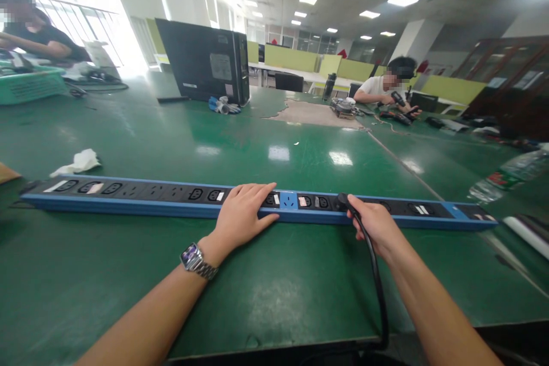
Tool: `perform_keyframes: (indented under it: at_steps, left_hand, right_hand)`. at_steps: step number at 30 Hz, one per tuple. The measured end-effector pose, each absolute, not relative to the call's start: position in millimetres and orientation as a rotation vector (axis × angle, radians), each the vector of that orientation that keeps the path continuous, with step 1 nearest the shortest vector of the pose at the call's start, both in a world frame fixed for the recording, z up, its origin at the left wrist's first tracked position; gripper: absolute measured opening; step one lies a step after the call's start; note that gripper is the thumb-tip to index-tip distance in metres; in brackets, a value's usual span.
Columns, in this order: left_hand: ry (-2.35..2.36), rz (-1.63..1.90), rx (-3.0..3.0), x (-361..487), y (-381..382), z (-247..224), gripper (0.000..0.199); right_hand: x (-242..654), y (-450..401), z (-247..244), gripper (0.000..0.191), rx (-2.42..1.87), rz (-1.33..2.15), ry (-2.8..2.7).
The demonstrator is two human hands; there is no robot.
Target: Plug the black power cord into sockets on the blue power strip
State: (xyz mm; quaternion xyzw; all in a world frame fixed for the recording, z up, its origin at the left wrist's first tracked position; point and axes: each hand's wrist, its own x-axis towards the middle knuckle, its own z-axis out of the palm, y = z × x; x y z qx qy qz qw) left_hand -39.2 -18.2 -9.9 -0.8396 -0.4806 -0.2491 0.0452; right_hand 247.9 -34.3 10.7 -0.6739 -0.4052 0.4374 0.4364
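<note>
A long blue and black power strip [141, 206] lies across the green table, with rows of sockets along its top and several small white labels. My left hand [242, 214] rests flat over its middle, fingers and thumb spread, and wears a metal-banded watch [198, 260] at the wrist. Right of it, my right hand [371, 220] grips a black power plug [342, 201] at a socket position on the strip. Whether the plug is fully seated I cannot tell. Its black cord [377, 286] hangs from my fingers down over the table's front edge.
Behind the strip stands a black computer case [197, 63] with gloves [223, 105] beside it. A crumpled white tissue [79, 161] lies at left, a plastic bottle [506, 176] at right. A green basket [36, 86] is far left. Two people sit across the table [240, 154].
</note>
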Motion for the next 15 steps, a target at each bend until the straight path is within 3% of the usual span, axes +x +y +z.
perform_keyframes:
  at_steps: [4,9,15]
  left_hand:
    - [-1.468,-0.776,-2.567,-38.9,-17.9,-9.8,0.061]
    - [-1.481,-0.770,-2.564,-38.5,-18.8,-8.3,0.061]
    - [-1.482,-0.764,-2.557,-38.1,-18.5,-7.9,0.062]
  right_hand:
    - [238.5,-40.7,12.3,0.044,-1.636,1.126,-0.985]
    - [273.0,-53.5,51.2,0.040,-1.423,1.032,-0.925]
    - [371.9,-49.5,46.8,0.035,-1.747,0.921,-0.861]
